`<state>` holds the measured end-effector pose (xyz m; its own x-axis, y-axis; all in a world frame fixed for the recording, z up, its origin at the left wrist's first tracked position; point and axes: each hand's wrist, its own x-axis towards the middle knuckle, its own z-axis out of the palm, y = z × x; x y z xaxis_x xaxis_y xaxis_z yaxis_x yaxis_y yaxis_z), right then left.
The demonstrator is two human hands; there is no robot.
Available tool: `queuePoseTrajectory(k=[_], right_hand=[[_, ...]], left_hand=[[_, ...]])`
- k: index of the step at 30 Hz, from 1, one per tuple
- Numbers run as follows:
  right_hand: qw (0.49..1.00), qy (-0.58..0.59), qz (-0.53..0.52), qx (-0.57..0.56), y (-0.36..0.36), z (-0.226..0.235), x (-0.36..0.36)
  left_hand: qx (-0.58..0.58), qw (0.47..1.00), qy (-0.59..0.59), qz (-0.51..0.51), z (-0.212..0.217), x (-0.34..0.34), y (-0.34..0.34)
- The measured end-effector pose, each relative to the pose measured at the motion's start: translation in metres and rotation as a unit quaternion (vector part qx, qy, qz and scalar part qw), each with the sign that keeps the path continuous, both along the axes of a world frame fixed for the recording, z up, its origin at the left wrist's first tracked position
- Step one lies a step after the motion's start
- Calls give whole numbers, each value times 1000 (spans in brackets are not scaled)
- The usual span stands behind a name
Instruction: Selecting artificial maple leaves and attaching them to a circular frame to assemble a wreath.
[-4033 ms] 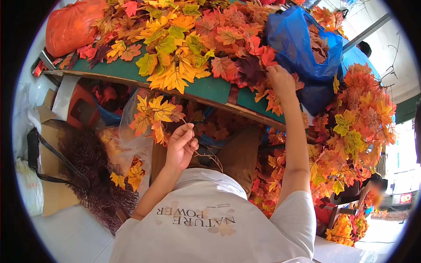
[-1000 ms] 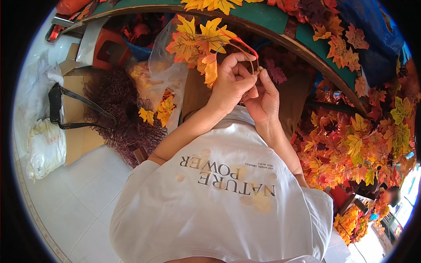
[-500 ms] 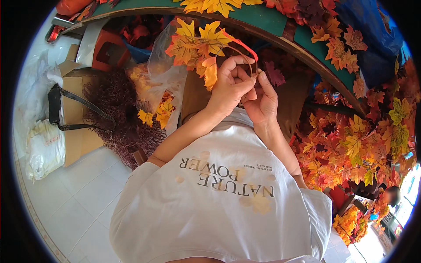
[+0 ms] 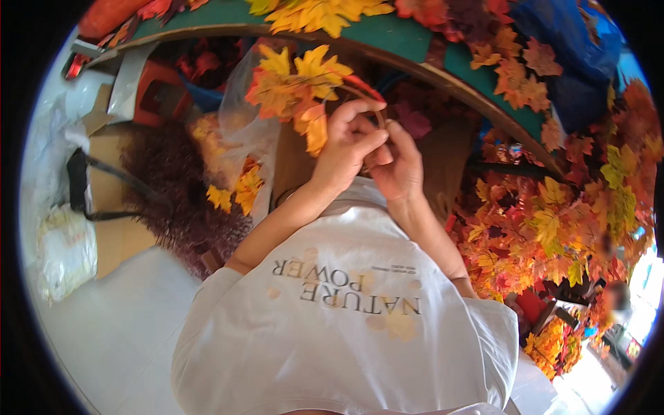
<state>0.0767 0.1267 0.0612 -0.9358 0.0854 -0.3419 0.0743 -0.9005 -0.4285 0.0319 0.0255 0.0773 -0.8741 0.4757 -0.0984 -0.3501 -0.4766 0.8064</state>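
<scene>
My left hand [image 4: 346,146] is closed on the thin brown stem of an artificial maple leaf spray [image 4: 294,86]. Its yellow and orange leaves hang to the left of that hand. A red strip [image 4: 364,87] runs from the leaves toward my left fingers; whether it is part of the stem I cannot tell. Close against it, my right hand [image 4: 402,166] pinches with thumb and fingers near the curved end of the stem. The fingertips of both hands almost meet, and the exact point of grip is hidden.
A green table with a brown edge [image 4: 456,79] curves ahead, with yellow leaves [image 4: 332,14] on it. Masses of autumn leaves [image 4: 532,235] fill the right side. To the left are dark purple wiry foliage [image 4: 176,187], a cardboard box [image 4: 111,235] and an orange-red stool-like thing [image 4: 162,93].
The whole view has shifted slightly, with everything a little further left. My right fingers have closed in on the stem and bent more. The leaf spray stays in my left hand.
</scene>
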Motion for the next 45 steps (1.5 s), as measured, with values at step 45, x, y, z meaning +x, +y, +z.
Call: queuePoseTrajectory(k=[45], right_hand=[[984, 67, -84, 143, -15, -27, -2]], left_hand=[[41, 998, -38, 34, -18, -6, -8]])
